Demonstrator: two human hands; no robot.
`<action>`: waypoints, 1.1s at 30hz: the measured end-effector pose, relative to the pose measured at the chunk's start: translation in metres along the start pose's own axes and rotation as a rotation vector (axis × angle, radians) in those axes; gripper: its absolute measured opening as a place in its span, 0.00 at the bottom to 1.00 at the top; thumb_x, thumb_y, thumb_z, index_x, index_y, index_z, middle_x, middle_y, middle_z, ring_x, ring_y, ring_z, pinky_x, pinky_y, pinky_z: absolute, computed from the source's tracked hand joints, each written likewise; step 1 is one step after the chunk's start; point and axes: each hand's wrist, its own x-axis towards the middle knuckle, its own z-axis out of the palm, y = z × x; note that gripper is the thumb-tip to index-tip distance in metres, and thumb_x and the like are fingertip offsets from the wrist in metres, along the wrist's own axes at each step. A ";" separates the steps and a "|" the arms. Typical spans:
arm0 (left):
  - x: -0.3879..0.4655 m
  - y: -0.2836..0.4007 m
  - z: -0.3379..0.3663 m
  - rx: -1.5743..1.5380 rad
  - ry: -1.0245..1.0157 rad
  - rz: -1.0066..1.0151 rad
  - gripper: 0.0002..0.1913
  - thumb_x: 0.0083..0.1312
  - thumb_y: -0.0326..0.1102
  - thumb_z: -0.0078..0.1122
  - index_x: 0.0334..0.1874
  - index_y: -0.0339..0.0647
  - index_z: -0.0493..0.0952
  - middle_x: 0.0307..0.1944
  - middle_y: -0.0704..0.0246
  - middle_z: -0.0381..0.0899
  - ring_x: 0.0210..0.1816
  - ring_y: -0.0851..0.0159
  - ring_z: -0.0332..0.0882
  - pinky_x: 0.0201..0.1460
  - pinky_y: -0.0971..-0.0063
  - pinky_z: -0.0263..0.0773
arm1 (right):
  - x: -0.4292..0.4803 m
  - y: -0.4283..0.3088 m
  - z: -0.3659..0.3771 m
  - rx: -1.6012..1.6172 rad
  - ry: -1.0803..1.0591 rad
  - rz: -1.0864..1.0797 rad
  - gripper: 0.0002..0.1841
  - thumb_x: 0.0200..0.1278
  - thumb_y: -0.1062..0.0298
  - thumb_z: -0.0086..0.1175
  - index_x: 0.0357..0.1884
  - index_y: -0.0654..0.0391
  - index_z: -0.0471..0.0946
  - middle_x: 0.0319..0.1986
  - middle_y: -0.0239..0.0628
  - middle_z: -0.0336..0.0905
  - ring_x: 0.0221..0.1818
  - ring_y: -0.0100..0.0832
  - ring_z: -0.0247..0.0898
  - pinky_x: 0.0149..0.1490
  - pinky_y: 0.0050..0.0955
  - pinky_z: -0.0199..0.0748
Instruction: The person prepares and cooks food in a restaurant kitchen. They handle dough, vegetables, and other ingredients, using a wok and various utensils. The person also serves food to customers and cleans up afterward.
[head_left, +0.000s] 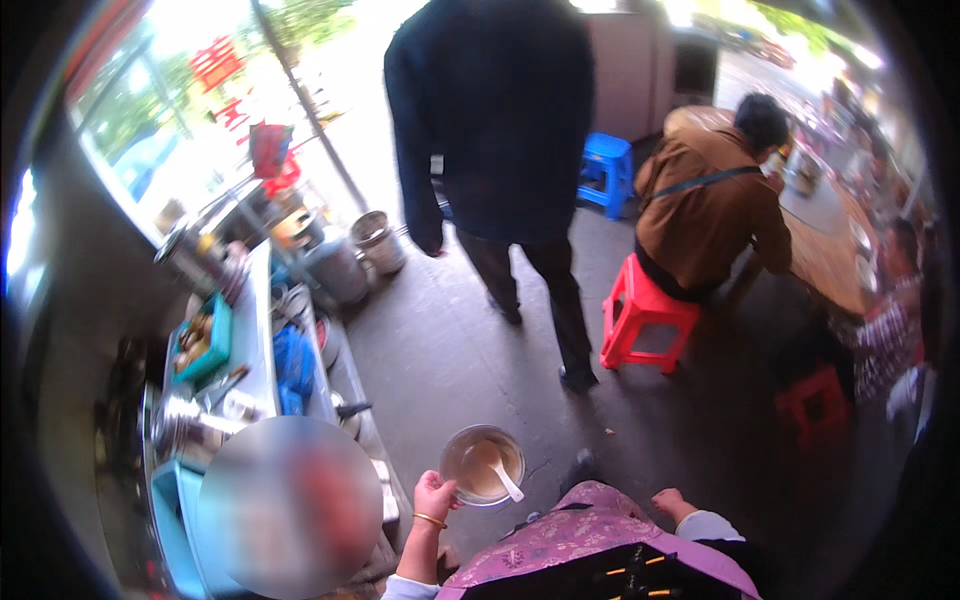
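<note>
My left hand (435, 495), a gold-coloured bangle at its wrist, grips the near left rim of a round metal bowl (445, 459). Brownish liquid (474, 466) lies in the bowl. A white soup spoon (507, 480) rests in it, its handle leaning over the near right rim. My right hand (670, 502) hangs at my other side with the fingers curled and nothing visible in them. Between the hands is my purple patterned apron (581, 517).
A person in dark clothes (495, 120) stands ahead. To the right, a person in brown (697, 202) sits on a red stool (649, 315) at a wooden table (825, 259). A metal counter (251, 322) with a teal basket (221, 341) runs along the left; a blurred disc hides its near part.
</note>
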 end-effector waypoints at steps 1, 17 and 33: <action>0.028 0.012 0.009 0.025 -0.023 0.011 0.10 0.53 0.24 0.55 0.27 0.38 0.61 0.16 0.66 0.70 0.12 0.67 0.72 0.10 0.79 0.67 | 0.014 0.002 -0.001 0.068 -0.021 0.131 0.13 0.50 0.57 0.51 0.29 0.55 0.80 0.25 0.38 0.79 0.26 0.33 0.76 0.36 0.33 0.73; 0.380 0.185 0.155 0.001 0.072 -0.012 0.11 0.52 0.22 0.55 0.26 0.40 0.61 0.15 0.67 0.69 0.09 0.68 0.69 0.08 0.81 0.64 | 0.229 -0.453 -0.253 0.037 0.178 -0.293 0.14 0.48 0.58 0.52 0.35 0.52 0.80 0.32 0.41 0.79 0.36 0.38 0.75 0.43 0.31 0.71; 0.855 0.442 0.353 0.297 -0.267 0.077 0.11 0.53 0.22 0.53 0.26 0.41 0.59 0.14 0.68 0.67 0.10 0.68 0.69 0.08 0.79 0.65 | 0.441 -0.720 -0.390 0.193 0.300 -0.054 0.12 0.47 0.57 0.53 0.31 0.50 0.81 0.32 0.39 0.79 0.38 0.37 0.75 0.46 0.32 0.71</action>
